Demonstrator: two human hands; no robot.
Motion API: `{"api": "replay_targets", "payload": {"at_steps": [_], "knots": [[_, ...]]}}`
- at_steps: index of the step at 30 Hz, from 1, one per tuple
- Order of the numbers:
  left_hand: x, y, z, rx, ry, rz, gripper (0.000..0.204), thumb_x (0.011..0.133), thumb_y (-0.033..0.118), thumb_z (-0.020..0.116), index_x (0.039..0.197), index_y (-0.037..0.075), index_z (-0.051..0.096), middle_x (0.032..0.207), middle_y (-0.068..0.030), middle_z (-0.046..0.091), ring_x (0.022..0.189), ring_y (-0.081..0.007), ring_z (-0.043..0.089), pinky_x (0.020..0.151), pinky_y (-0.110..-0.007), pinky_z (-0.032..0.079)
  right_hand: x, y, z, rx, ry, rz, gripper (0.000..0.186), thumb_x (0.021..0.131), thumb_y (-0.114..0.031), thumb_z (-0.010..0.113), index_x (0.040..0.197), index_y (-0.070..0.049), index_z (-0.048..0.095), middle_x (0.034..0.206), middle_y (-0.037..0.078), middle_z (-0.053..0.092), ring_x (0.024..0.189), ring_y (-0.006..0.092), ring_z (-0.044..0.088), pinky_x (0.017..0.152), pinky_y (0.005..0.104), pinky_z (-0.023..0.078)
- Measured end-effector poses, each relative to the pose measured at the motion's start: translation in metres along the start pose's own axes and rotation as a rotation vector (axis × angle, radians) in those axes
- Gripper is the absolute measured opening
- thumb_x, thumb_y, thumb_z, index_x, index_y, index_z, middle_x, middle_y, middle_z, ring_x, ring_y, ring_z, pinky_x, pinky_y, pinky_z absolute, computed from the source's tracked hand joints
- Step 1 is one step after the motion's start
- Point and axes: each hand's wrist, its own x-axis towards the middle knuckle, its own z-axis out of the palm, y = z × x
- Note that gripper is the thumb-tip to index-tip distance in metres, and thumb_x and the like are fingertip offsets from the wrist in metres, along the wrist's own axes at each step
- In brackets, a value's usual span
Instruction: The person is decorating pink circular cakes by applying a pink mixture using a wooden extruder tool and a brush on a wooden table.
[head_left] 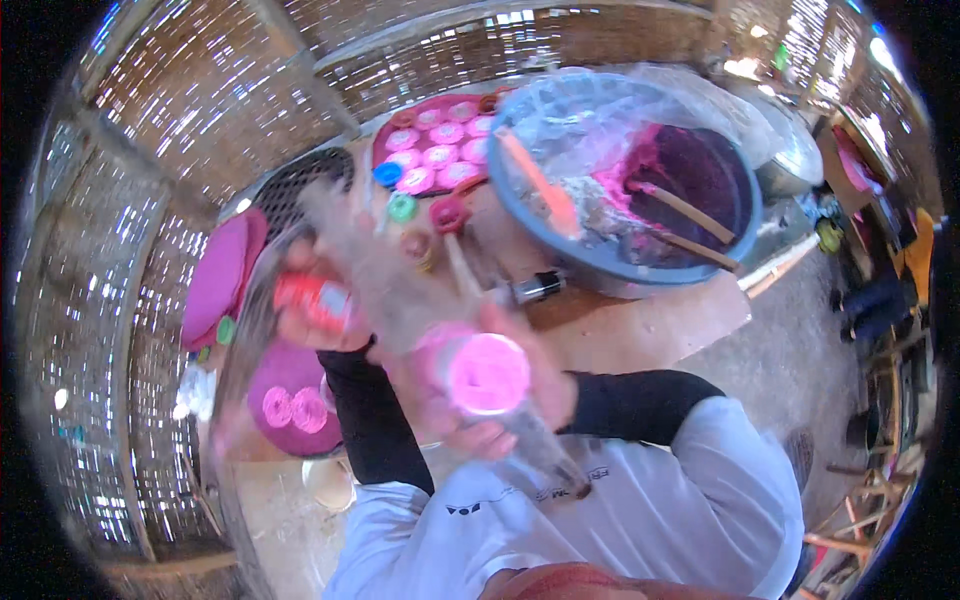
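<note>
Pink paste [490, 372] sits in a round cup with a pale rim, right in front of the person's white shirt [690, 480]. The right hand [546, 378] has its grip closed around the cup. A long, pale thing [375, 270] slants up and to the left from the cup, but it is too blurry to tell what it is. The left hand [305, 333] has its grip closed on a small red thing [333, 304] with a white patch, beside that pale thing.

Behind the hands, a big blue tub [650, 273] stands on the brown table [650, 335]. Dark pink stuff [700, 180] is inside it, with two sticks [690, 213] and an orange scraper [535, 175]. Left of the tub, a tray [383, 140] holds rows of pink swirls [440, 157]. Near it are a blue lid [388, 174], a green cup [402, 208] and a red cup [448, 212]. Two more swirls [308, 409] lie on a round purple board [285, 365] at the left.
</note>
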Motion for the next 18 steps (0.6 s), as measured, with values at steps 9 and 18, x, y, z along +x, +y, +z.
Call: {"api": "replay_targets", "payload": {"at_steps": [9,18], "knots": [[-0.097,0.082,-0.02,2.001,0.283,0.145,0.034,0.061,0.021,0.071,0.088,0.005,0.057,0.085,-0.0092,0.058,0.081,-0.0224,0.055,0.075,-0.033,0.042,0.031,-0.011,0.017,-1.277,0.497,-0.639,0.056,0.084,-0.034,0.044,0.127,-0.005,0.025,0.107,0.014,0.047,0.095,0.0213,0.05,0.069,0.032,0.048],[-0.116,0.122,0.013,2.078,0.141,-0.198,0.042,0.049,0.035,0.074,0.079,0.008,0.06,0.077,-0.0093,0.059,0.072,-0.0269,0.057,0.067,-0.037,0.044,0.106,0.011,0.026,-2.459,0.199,-0.609,0.079,0.073,-0.02,0.06,0.129,0.008,0.012,0.13,0.025,0.025,0.122,0.0313,0.027,0.1,0.0357,0.02]]}}
